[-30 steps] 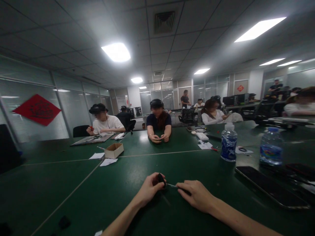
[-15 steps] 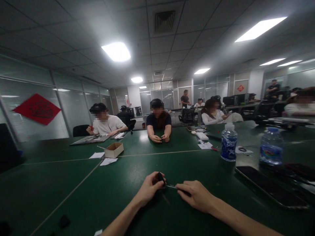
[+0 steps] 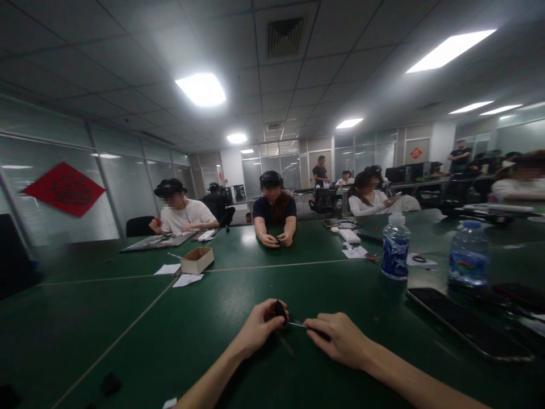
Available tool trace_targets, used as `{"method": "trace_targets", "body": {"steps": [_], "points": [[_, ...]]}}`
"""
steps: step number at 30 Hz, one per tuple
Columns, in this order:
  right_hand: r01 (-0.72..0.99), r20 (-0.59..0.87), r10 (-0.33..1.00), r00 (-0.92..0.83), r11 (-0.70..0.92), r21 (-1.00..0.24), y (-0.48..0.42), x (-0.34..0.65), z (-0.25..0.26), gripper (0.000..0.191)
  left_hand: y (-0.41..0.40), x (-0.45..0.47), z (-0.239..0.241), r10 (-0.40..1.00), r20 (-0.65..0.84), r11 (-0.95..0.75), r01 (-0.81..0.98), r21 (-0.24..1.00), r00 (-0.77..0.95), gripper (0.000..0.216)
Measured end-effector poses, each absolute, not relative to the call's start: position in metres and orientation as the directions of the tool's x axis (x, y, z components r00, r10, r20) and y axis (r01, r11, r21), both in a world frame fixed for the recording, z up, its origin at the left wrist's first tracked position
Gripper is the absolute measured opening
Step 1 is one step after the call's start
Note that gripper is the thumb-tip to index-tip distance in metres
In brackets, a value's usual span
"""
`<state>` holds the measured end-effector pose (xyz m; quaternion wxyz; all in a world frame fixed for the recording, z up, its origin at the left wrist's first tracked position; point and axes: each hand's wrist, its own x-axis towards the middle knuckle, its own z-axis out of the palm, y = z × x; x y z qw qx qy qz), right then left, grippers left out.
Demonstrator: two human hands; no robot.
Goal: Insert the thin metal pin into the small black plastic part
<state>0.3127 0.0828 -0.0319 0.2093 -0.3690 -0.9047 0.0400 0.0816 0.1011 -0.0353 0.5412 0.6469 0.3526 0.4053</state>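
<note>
Left hand [image 3: 255, 329] pinches a small black rounded part [image 3: 280, 311], right hand [image 3: 340, 339] clamps a thin silvery tool [image 3: 297, 325]. Shaft lies crosswise (tip leftward, at the part).

Fluorescent panels [image 3: 200, 90] light a tiled ceiling [image 3: 340, 45] with a vent [image 3: 284, 37] above long green tables [image 3: 106, 307] in an open-plan office, where frosted glass partitions [image 3: 128, 187] line the left wall, a red diamond-shaped decoration [image 3: 63, 189] hangs on them and a black chair [image 3: 138, 226] stands behind.
</note>
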Motion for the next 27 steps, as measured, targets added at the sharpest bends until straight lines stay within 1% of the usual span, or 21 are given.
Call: {"method": "trace_targets", "body": {"steps": [7,11,18,27], "points": [[0.655,0.367,0.693,-0.621,0.715,-0.242,0.0837,0.3125,-0.0339,0.031,0.1016,0.0820,-0.0362,0.900,0.150,-0.153,-0.026,0.988,0.408,0.035],[0.660,0.392,0.700,-0.597,0.706,-0.256,0.0829,0.3119,-0.0326,0.032,0.1023,0.0810,-0.0379,0.900,0.137,-0.147,-0.007,0.989,0.413,0.034],[0.640,0.344,0.701,-0.625,0.712,-0.289,0.0795,0.3109,-0.0252,0.031,0.1024,0.0809,-0.0371,0.900,0.150,-0.176,0.026,0.984,0.409,0.032],[0.646,0.337,0.699,-0.631,0.714,-0.271,0.0798,0.3129,-0.0261,0.032,0.1010,0.0800,-0.0346,0.884,0.159,-0.210,0.068,0.975,0.439,0.029]]}}
